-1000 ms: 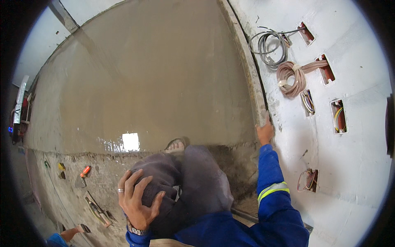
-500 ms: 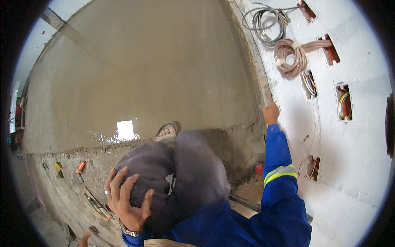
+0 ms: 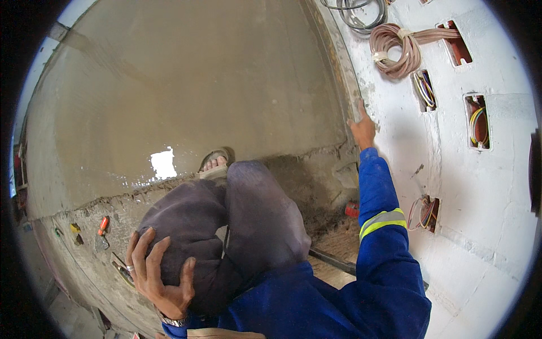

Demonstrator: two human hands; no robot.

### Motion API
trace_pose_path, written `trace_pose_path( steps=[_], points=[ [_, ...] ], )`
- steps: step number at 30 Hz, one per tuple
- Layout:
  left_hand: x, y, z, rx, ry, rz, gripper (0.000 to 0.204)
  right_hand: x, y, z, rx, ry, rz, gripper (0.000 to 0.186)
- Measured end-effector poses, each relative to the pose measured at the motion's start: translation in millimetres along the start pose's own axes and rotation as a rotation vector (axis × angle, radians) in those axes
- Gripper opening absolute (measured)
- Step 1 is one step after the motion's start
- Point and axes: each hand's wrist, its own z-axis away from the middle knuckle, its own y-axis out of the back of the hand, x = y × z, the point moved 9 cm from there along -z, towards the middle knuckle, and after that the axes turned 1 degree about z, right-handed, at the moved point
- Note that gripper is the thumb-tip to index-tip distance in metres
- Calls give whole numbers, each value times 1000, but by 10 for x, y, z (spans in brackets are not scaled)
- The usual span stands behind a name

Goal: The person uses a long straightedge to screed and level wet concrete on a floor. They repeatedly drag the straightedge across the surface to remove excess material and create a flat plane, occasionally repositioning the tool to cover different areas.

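Observation:
My left hand [image 3: 161, 279] rests on my bent left knee [image 3: 183, 234], fingers spread over the dark trouser cloth and holding nothing. At the right, my right hand [image 3: 363, 131] reaches forward to the foot of the white wall [image 3: 406, 164]. Its index finger stretches along the narrow edge strip [image 3: 340, 62] between wall and floor, with the thumb apart; the other fingers are partly hidden. No tool shows in it. Smooth wet mortar [image 3: 197, 90] covers the floor ahead, ending in a ragged edge near my sandalled foot [image 3: 213, 164].
An orange-handled scraper [image 3: 103, 227] and a trowel [image 3: 122, 272], partly hidden by my left hand, lie on rough floor at left. Coiled brown cable [image 3: 395, 51] and wired wall boxes [image 3: 479, 121] are at right. A small red object [image 3: 352, 209] and a dark bar [image 3: 333, 261] lie beside me.
The view has shifted a little, carrying the wall cables upward. My right thumb now stands farther from the index finger. The left hand remains on the knee; another person's hand at lower left has mostly gone from view.

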Motion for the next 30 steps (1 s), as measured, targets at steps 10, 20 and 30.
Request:
trace_pose_path(
  steps=[10,20,30],
  points=[
    [-4,-28,-62,-19,-8,19,47,-24,-55,5,-44,-33,68,96],
    [-44,-7,0,-29,-9,-2,48,-107,-42,160,-22,7,102,96],
    [-50,-42,-102,-20,9,-4,44,-180,-72,128,-58,-13,78,97]
  ],
)
